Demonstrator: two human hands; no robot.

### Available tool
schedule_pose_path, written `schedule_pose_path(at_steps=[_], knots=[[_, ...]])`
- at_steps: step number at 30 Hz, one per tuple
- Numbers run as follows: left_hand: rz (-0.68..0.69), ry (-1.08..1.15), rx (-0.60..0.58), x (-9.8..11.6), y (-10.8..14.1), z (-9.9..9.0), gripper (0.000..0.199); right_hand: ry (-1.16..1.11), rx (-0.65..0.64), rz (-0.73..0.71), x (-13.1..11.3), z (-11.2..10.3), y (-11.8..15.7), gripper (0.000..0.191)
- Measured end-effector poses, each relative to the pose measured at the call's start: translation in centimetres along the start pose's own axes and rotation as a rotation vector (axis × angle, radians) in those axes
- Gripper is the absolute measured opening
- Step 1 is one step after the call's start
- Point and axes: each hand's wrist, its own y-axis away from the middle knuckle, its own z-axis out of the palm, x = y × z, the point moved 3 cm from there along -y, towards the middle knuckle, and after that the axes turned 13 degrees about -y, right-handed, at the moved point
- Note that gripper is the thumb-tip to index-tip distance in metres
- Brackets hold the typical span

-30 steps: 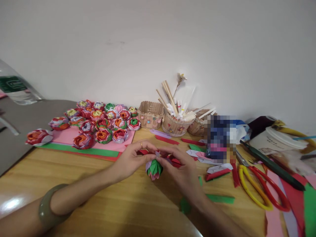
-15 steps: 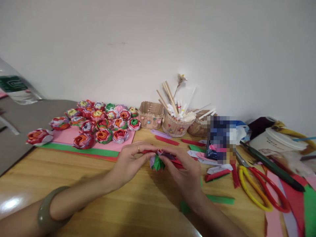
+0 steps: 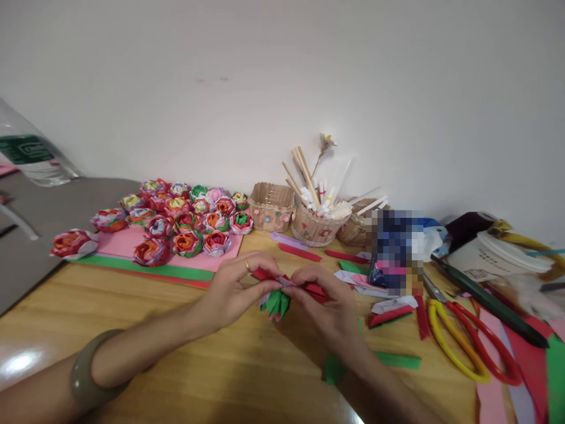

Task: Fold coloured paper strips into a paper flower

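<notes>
Between my two hands, above the wooden table (image 3: 176,347), is a partly folded paper flower (image 3: 275,304) with green, pink and lilac petals. My left hand (image 3: 241,288), wearing a ring, pinches its upper edge between thumb and fingers. From the other side my right hand (image 3: 329,297) is closed on the same edge, thumb tip close to the left thumb. Red folded paper sticks out around the fingers. The fingers hide part of the flower's top.
Several finished paper flowers (image 3: 151,252) sit on coloured paper sheets (image 3: 229,247) at the left. Behind my hands stand decorated baskets (image 3: 272,207), one holding sticks. Folded paper strips (image 3: 392,306), scissors (image 3: 481,341) and a dark-green-handled tool (image 3: 489,300) lie on the right.
The paper flower has tilted and shifted slightly left and down, showing more green petals. The fingers of both hands have curled and regripped along its upper edge.
</notes>
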Motion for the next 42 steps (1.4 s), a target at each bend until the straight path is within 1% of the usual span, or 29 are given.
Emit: schedule_pose_path(at_steps=[4,7,9,10,12,17,19,21,23,25,27,30,33,38,42], knots=[[-0.156,0.146,-0.038,-0.5,-0.2,0.4,0.006,-0.130,-0.042,0.102,0.5,0.0,-0.3,0.007],[-0.307,0.230,-0.124,-1.1,-0.3,0.9,0.009,-0.147,-0.036,0.155,0.8,0.0,-0.3,0.007],[-0.408,0.266,-0.150,-1.3,-0.3,1.1,0.012,-0.145,-0.036,0.176,1.0,0.0,-0.3,0.006],[-0.435,0.277,-0.156,-1.4,-0.3,1.2,0.013,-0.141,-0.036,0.179,1.0,0.0,-0.3,0.006],[-0.458,0.285,-0.156,-1.5,-0.4,1.2,0.013,-0.126,-0.025,0.176,1.2,-0.1,-0.3,0.005],[-0.460,0.261,-0.122,-1.6,-0.5,1.3,0.012,-0.079,0.005,0.171,1.7,0.0,-0.1,0.005],[-0.471,0.250,-0.109,-1.6,-0.5,1.3,0.012,-0.060,0.002,0.174,1.9,0.0,0.1,0.005],[-0.485,0.248,-0.121,-1.6,-0.4,1.4,0.012,-0.034,-0.006,0.168,1.9,0.1,0.2,0.005],[-0.499,0.256,-0.130,-1.5,-0.3,1.4,0.012,-0.002,-0.015,0.149,1.9,0.1,0.2,0.005],[-0.507,0.259,-0.112,-1.3,-0.3,1.4,0.014,0.030,-0.027,0.121,1.8,0.0,0.2,0.006],[-0.489,0.236,-0.097,-1.2,-0.2,1.3,0.014,0.060,-0.039,0.079,1.8,0.0,0.2,0.006],[-0.418,0.148,-0.100,-1.0,-0.1,1.2,0.009,0.105,-0.059,-0.006,1.7,0.0,0.2,0.009],[-0.341,0.048,-0.061,-0.8,0.1,0.9,0.009,0.139,-0.085,-0.090,1.4,0.1,0.2,0.013],[-0.090,-0.121,-0.005,0.0,0.2,0.4,0.007,0.175,-0.117,-0.220,0.6,0.2,0.2,0.017],[0.042,-0.184,0.017,0.3,0.2,0.3,0.005,0.171,-0.130,-0.260,0.3,0.2,0.1,0.018]])
